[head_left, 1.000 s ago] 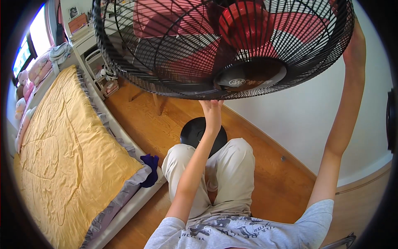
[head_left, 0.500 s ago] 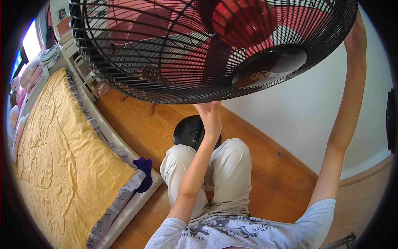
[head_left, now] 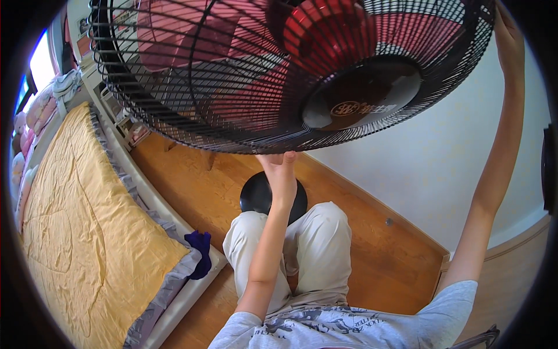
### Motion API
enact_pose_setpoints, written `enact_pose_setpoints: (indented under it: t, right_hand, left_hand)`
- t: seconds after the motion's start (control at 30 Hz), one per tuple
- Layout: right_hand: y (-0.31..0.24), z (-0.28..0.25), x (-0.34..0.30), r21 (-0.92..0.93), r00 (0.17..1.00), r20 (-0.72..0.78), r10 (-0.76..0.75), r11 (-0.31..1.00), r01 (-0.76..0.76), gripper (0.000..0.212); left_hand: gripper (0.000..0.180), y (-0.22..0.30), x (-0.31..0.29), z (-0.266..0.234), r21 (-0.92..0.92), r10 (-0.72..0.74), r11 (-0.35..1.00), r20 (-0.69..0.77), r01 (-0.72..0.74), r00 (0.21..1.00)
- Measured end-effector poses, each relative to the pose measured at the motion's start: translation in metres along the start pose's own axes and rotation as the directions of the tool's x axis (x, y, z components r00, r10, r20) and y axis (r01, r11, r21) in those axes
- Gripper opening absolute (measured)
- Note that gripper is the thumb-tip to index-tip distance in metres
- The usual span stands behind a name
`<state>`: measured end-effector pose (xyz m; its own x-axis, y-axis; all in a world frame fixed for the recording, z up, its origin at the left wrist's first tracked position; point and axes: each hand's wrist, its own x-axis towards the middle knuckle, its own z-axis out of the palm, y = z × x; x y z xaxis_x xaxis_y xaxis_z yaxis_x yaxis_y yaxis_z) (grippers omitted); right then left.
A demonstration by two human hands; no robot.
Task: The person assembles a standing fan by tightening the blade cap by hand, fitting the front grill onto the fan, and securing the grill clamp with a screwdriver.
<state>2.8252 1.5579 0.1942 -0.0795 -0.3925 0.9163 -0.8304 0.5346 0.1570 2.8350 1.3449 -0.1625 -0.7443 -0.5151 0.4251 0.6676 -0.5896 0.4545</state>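
A large electric fan (head_left: 354, 87) fills the top of the view, with a black wire cage, red translucent blades and a glossy dark centre cap. It leans toward me. My left hand (head_left: 280, 177) is closed at the cage's lower edge, thumb up; its other fingers are hidden behind the fan. At the far right, my right hand (head_left: 509, 41) holds the cage's rim, fingertips partly out of sight. The fan's round black base (head_left: 256, 193) stands on the floor beyond my knees. The pole between base and head is hidden by my left hand and arm.
To the left is a low bed with a yellow quilt (head_left: 87, 232) and grey ruffle. A dark purple cloth (head_left: 199, 255) lies on its corner. A white wall (head_left: 430, 157) runs along the right. Behind the fan stands a shelf (head_left: 110, 107). The floor (head_left: 383, 262) is wooden.
The fan head has shifted left and tilted, showing more of its centre cap. My left hand has moved slightly left and down with it. My right hand has moved a little right and up.
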Motion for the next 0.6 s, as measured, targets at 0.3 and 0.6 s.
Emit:
enact_pose_setpoints:
  t: [0.3, 0.6]
  right_hand:
    - [-0.026, -0.004, 0.010, -0.083, 0.943, 0.311, 0.115, 0.992, -0.094, 0.022]
    - [0.005, -0.016, 0.007, 0.163, 0.849, 0.491, 0.195, 0.937, -0.309, 0.039]
  left_hand:
    - [0.077, 0.009, -0.009, 0.006, 0.078, 0.006, 0.997, -0.089, 0.001, 0.996]
    - [0.079, 0.007, -0.006, 0.004, 0.048, -0.003, 0.999, 0.022, 0.002, 1.000]
